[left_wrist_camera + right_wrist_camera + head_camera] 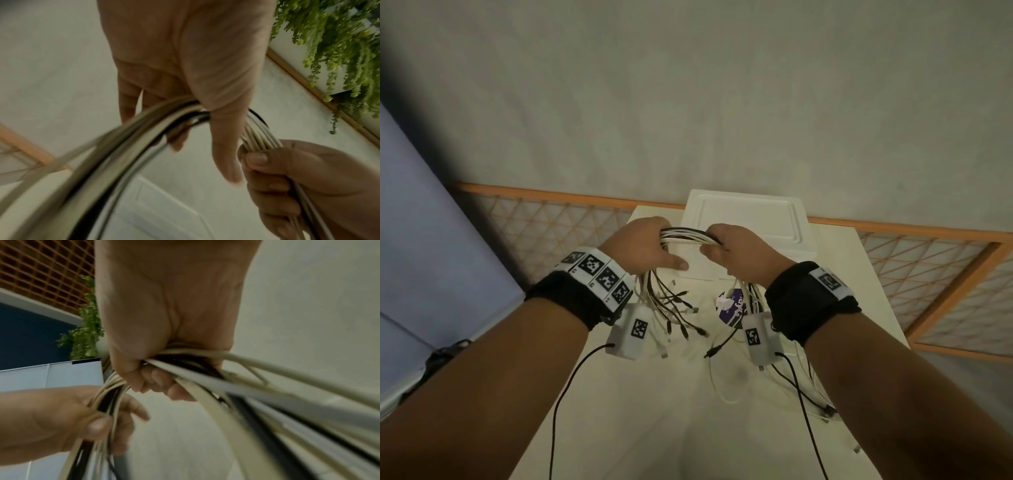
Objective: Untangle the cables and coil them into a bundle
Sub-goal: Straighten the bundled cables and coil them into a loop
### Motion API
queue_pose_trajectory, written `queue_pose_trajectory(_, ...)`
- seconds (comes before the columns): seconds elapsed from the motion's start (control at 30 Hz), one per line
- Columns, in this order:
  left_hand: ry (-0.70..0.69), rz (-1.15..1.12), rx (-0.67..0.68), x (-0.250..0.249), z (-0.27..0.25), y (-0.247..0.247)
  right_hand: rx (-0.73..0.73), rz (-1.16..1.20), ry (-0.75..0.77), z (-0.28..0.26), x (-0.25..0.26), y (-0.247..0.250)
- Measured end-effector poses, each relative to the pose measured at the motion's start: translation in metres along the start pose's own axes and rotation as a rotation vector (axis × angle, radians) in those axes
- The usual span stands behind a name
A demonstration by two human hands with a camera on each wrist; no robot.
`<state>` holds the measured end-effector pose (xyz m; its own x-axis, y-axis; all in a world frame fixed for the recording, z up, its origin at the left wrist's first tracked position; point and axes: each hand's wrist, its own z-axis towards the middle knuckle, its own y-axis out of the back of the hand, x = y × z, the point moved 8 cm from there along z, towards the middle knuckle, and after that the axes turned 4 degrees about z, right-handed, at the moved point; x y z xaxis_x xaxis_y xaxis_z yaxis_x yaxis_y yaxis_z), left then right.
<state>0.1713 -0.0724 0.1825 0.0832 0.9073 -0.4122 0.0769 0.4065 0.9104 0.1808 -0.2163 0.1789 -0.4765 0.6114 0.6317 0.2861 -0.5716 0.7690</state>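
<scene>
White tray point(750, 212) lies beyond both hands, left hand point(643, 245) and right hand point(739, 250), gripping cables point(688, 236).

No text is legible; the purple label point(732, 306) on the table carries blurred white lettering.

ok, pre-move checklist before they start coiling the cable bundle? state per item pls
1. Left hand grips the cable bundle: ok.
2. Right hand grips the bundle: ok.
3. Span between the hands lies parallel, uncrossed: ok.
4. Loose ends below the left hand gathered: not ok, they fan out.
5. Strands on the table lifted clear: not ok.
6. No knots inside the fists: cannot tell.
</scene>
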Motion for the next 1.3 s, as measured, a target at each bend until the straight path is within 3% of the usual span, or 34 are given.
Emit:
queue_pose_trajectory(0.2,-0.278,0.246,-0.088,-0.063,-0.007,0.001,-0.038,-0.077,0.103,0.007,0.024,0.0)
queue_pose_trajectory(0.33,-0.271,0.284,-0.115,-0.069,0.001,-0.011,-0.112,-0.132,0.042,0.01,0.021,0.004)
queue_pose_trajectory(0.47,-0.288,0.387,-0.066,-0.072,0.005,-0.001,-0.163,0.075,0.051,-0.011,0.006,0.012)
queue_pose_trajectory(0.6,-0.248,0.51,-0.187,-0.061,0.004,0.042,-0.16,0.023,-0.164,-0.041,-0.061,0.007)
queue_pose_trajectory(0.73,-0.097,0.431,-0.281,-0.02,0.006,0.09,-0.071,-0.213,-0.393,-0.094,-0.152,-0.028)
queue_pose_trajectory(0.9,-0.015,0.245,-0.483,0.005,0.004,0.147,0.027,-0.361,-0.631,-0.179,-0.246,-0.054)
queue_pose_trajectory(1.0,0.036,0.221,-0.499,0.015,0.007,0.159,0.021,-0.416,-0.813,-0.222,-0.282,-0.05)
queue_pose_trajectory(1.07,0.016,0.202,-0.496,0.008,0.01,0.15,0.154,-0.41,-0.862,-0.224,-0.292,-0.051)
queue_pose_trajectory(1.13,-0.003,0.163,-0.498,-0.003,0.014,0.139,0.302,-0.338,-0.84,-0.203,-0.285,-0.048)
queue_pose_trajectory(1.17,-0.008,0.158,-0.499,-0.008,0.017,0.133,0.307,-0.272,-0.8,-0.186,-0.271,-0.039)
queue_pose_trajectory(1.23,-0.027,0.166,-0.487,-0.017,0.021,0.123,0.144,-0.129,-0.629,-0.141,-0.221,-0.003)
queue_pose_trajectory(1.3,-0.061,0.178,-0.472,-0.03,0.024,0.113,-0.203,0.061,-0.34,-0.103,-0.146,0.043)
